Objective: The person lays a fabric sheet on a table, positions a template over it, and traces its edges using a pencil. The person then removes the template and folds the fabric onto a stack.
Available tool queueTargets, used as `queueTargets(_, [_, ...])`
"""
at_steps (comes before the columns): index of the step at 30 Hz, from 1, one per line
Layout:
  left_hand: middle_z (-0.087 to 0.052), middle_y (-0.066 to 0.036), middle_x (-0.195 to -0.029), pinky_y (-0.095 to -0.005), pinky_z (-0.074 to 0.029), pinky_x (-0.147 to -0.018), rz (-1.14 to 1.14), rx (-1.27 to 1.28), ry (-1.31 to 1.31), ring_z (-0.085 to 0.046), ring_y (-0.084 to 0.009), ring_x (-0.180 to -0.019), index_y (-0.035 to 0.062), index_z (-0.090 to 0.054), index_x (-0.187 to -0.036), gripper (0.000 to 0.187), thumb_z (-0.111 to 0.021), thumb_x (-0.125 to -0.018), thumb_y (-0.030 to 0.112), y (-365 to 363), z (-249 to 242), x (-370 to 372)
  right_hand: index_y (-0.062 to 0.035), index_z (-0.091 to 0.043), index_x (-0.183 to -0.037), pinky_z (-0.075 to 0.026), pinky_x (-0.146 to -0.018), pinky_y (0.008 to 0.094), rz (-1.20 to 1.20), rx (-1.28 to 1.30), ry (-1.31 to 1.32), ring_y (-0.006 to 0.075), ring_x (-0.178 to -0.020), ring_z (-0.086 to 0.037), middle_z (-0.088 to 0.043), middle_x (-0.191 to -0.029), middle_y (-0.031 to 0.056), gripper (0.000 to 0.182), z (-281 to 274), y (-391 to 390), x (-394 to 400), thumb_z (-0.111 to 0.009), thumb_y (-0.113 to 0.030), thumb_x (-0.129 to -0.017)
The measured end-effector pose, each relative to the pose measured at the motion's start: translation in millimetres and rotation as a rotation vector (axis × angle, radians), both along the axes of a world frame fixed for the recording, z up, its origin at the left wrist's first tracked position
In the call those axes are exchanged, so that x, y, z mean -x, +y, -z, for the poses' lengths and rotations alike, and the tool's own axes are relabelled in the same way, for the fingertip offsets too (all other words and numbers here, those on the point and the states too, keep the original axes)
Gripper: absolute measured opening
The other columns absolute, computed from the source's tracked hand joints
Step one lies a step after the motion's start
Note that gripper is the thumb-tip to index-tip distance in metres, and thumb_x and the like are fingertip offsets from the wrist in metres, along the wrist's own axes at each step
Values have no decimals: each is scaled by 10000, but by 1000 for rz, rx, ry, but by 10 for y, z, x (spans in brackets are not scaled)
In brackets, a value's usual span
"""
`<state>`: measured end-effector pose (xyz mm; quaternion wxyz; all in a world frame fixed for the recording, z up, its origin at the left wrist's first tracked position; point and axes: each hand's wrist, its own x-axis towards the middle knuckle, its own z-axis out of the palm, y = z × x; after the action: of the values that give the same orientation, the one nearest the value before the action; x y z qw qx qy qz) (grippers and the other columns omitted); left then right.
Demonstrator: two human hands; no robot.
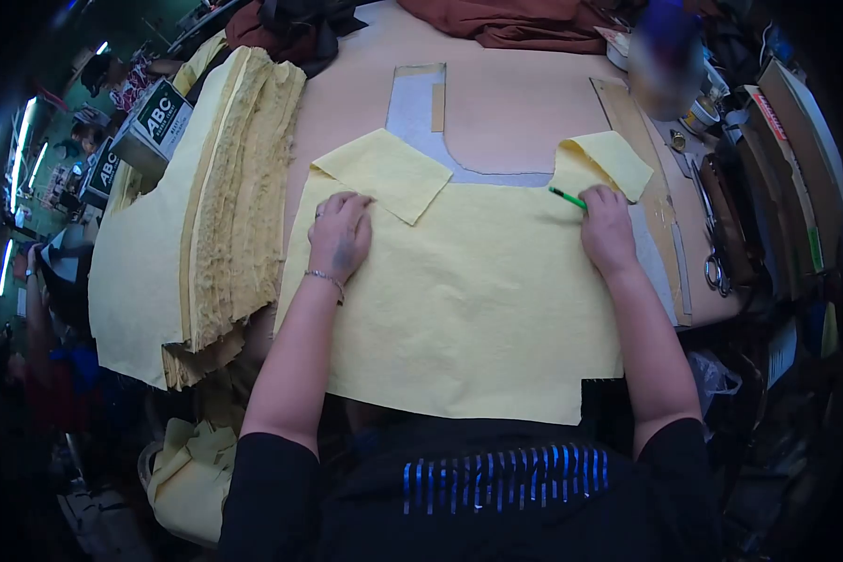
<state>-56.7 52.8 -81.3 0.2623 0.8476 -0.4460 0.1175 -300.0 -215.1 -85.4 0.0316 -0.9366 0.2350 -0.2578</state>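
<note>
- At the middle of the frame I see a yellow fabric piece (468, 300) spread flat on the counter (515, 103), its two upper corners folded over.
- My left hand (340, 234) lies open, palm down, pressing the fabric just below the left fold.
- My right hand (607, 228) is closed around a green pencil (568, 198), tip touching the fabric near the right fold.
- A grey template (421, 126) lies partly under the fabric's upper edge.
- Risk, as I judge it: if the flat hand lifts, the fabric could creep over the template and skew any pencil line.
- The near edge overhangs the counter; its weight could drag the sheet.
- Left of frame, a stack of yellow pieces (225, 197) stands beside ABC boxes (159, 122); their contents I cannot tell.
- Scissors (717, 262) lie at the right.
</note>
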Motion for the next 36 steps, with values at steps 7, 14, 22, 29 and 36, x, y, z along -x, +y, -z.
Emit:
queueTargets(7, [-468, -53, -1167, -399, -372, -851, -60, -161, -14, -428, -252, -1053, 197, -520, -1110, 343, -483, -768, 202, -333, 152, -600, -51, -516, -939, -420, -772, 375, 196, 52, 181, 291, -893, -476, -525, -959, 109, 209, 63, -662, -521, -420, -78, -755])
queueTargets(14, [-379, -42, -1271, -456, -307, -901, -275, -444, 89, -328, -279, -1141, 307, -434, -1214, 446, -412, -768, 322, -703, -78, -652, -116, -464, -1088, -439, -773, 385, 352, 6, 420, 317, -926, -497, -539, -979, 134, 297, -177, -885, -976, -392, -98, -801])
queueTargets(22, [-292, -44, -1344, -453, -276, -929, -324, -452, 65, -290, -289, -1183, 303, -291, -1297, 556, -406, -765, 420, -1017, -9, -1014, -131, -504, -1018, -449, -736, 388, 415, 32, 451, 300, -941, -504, -546, -962, 145, 232, -95, -986, -1122, -390, -168, -819])
queueTargets(29, [-153, -48, -1396, -589, -173, -943, -444, -301, 6, -154, -304, -1265, 298, -88, -1348, 692, -451, -779, 453, -1182, -38, -1349, -123, -513, -985, -445, -732, 395, 455, 28, 458, 312, -946, -489, -545, -949, 150, 213, -134, -928, -1153, -387, -167, -819])
queueTargets(36, [-165, -60, -1384, -633, -133, -933, -359, -152, -260, -98, -305, -1280, 249, -325, -1277, 518, -473, -800, 388, -1109, 72, -1381, -118, -504, -996, -438, -748, 392, 449, 32, 459, 312, -944, -489, -546, -955, 148, 218, -158, -895, -1157, -385, -160, -819])
